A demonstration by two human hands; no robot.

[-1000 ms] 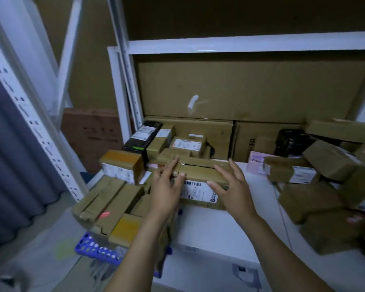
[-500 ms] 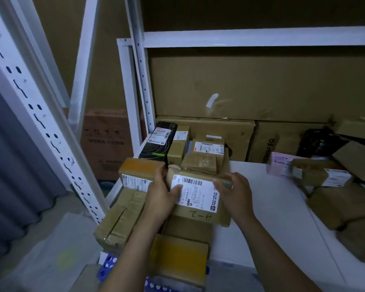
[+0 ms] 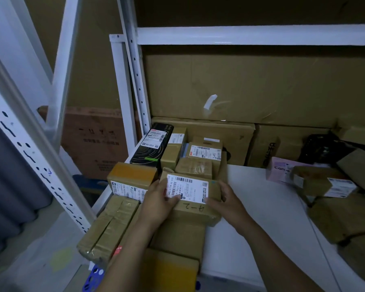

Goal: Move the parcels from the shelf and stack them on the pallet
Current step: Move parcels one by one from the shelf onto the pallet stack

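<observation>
At the white shelf (image 3: 251,186) front edge: left hand (image 3: 158,202) and right hand (image 3: 227,202) clamp opposite ends of a brown taped parcel (image 3: 198,211), label up. Black box (image 3: 152,144) behind it; blue pallet (image 3: 93,277) below.

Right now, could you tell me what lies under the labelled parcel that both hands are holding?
Below the labelled parcel, held by the left hand and right hand, another brown parcel shows. Whether they touch, and what lies directly beneath, is covered.
</observation>
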